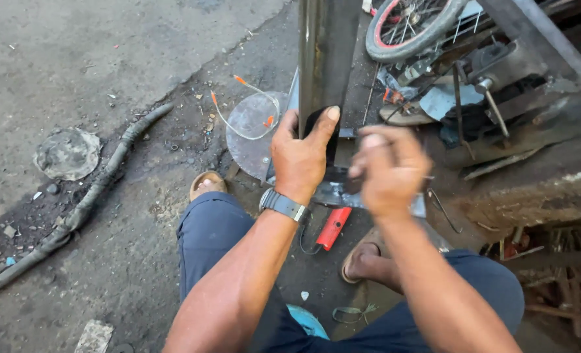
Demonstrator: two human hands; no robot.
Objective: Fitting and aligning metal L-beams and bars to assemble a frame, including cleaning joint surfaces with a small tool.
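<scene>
My left hand (301, 155) grips the lower end of a tall upright metal post (325, 59), with the thumb stretched up along its dark face. A grey watch sits on that wrist. My right hand (388, 171) is blurred, its fingers curled just right of the post, above a shiny metal plate (333, 194) at the post's foot. Whether it holds anything is unclear. I am seated low, in blue trousers, with sandalled feet on the ground.
A red-handled tool (333, 228) lies on the ground between my feet. A round clear disc (251, 131) with an orange-tipped wire lies left of the post. A bicycle wheel (405, 26) and metal scrap crowd the right. A thick hose (88, 202) crosses the concrete at left.
</scene>
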